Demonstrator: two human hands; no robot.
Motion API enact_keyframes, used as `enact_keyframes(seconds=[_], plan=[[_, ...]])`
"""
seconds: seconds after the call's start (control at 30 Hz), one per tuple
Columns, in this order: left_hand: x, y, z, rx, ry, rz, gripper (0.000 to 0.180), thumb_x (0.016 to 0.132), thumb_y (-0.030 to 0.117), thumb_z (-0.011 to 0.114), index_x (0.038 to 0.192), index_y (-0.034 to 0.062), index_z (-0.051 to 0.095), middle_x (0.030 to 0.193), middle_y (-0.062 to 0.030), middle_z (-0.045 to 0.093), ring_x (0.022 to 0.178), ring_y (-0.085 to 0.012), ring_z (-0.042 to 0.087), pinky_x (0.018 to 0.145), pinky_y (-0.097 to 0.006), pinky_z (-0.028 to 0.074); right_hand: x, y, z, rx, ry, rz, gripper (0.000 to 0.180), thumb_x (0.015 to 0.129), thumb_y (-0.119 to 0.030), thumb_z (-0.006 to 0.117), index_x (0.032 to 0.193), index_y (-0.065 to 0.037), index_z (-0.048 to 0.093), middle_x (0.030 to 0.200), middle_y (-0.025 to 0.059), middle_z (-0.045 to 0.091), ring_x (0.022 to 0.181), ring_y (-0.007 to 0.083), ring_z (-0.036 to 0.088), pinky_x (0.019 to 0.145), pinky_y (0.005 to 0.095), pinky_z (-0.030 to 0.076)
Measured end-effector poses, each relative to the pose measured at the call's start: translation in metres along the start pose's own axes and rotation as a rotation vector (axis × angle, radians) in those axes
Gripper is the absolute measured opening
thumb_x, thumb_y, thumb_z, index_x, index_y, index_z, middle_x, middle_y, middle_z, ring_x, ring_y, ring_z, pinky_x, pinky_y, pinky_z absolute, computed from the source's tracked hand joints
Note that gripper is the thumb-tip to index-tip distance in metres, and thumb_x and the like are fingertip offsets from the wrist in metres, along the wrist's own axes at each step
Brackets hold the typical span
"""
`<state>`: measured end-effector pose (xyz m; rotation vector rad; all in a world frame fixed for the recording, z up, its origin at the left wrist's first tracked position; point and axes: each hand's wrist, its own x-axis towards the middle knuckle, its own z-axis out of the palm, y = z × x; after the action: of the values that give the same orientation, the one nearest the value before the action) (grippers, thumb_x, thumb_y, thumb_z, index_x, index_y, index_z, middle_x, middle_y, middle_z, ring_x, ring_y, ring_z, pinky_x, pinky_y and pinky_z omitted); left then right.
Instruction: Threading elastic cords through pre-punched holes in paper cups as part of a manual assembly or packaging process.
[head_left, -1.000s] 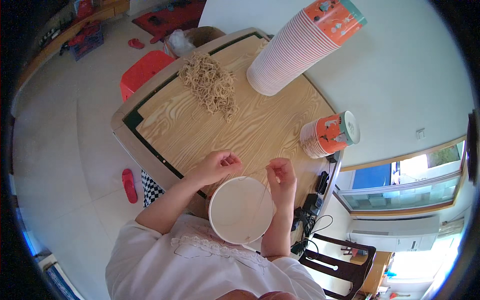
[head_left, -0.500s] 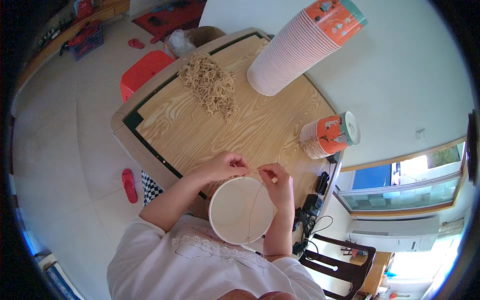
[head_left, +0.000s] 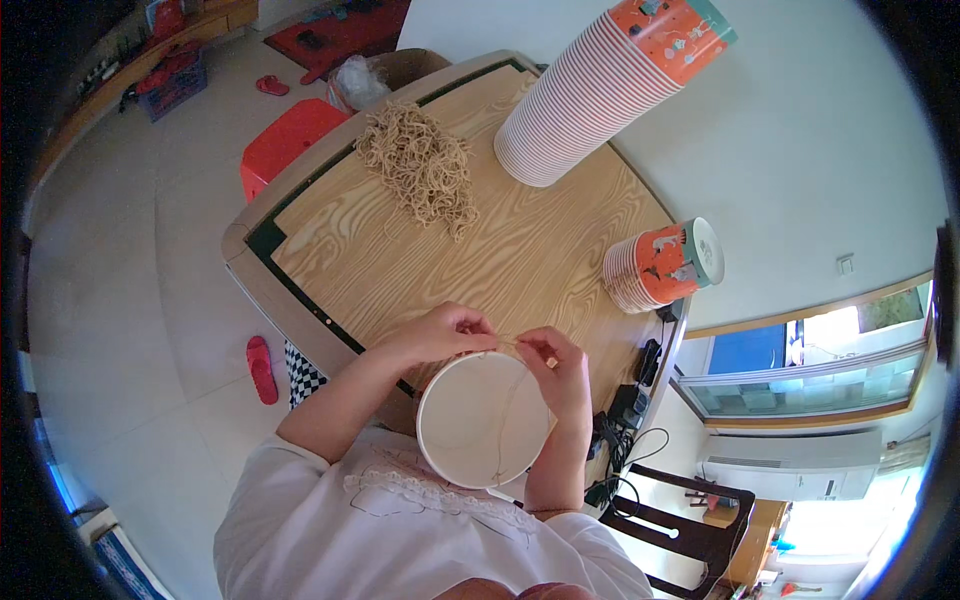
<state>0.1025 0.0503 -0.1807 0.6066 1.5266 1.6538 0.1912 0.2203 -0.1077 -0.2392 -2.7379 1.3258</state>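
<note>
A white-lined paper bucket (head_left: 470, 425) stands at the near table edge against my shirt, its mouth facing up. Over its far rim, my left hand (head_left: 445, 333) is closed in a pinch on the string. My right hand (head_left: 558, 368), also pinched, holds the same tan string just to the right, with a short taut stretch between the fingertips. From there the string (head_left: 505, 420) runs down across the bucket's mouth to the near rim. A tangled heap of tan strings (head_left: 420, 165) lies at the far left of the tabletop.
Toward the back leans a tall stack of nested paper buckets (head_left: 590, 95). A shorter stack (head_left: 660, 265) lies at the right edge, beside black adapters and cables (head_left: 620, 425). A dark chair (head_left: 685, 520) is at the right, a red stool (head_left: 290, 145) at the left.
My right fingertips have shifted slightly, and the stretch of string between my hands shows more plainly. The bucket and my left hand stay nearly in place.
</note>
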Motion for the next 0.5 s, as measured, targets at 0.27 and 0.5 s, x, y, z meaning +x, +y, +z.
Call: enact_keyframes(seconds=[0.27,0.5], plan=[[-0.004,-0.009,-0.005,-0.209,-0.001,-0.005,0.022,0.084,0.024,0.062,0.097,0.0057,0.064,0.08,0.0005,0.063,0.075,-0.008,0.056,0.066,-0.023,0.046,-0.005,0.01,-0.006,0.075,-0.039,0.036,0.007,0.079,-0.002,0.063,0.086,0.0,0.063,0.076,0.0015,0.062,0.066,0.0062,0.054,0.062,0.0207,0.044],[0.006,0.002,-0.001,0.007,-0.023,0.0,0.018,0.082,0.021,0.063,0.091,0.0054,0.065,0.081,0.0004,0.063,0.075,-0.0072,0.056,0.068,-0.024,0.046,-0.002,0.005,-0.002,0.073,-0.017,0.018,0.007,0.079,-0.004,0.064,0.085,-0.001,0.063,0.075,0.0021,0.061,0.065,0.0073,0.054,0.061,0.0218,0.044]])
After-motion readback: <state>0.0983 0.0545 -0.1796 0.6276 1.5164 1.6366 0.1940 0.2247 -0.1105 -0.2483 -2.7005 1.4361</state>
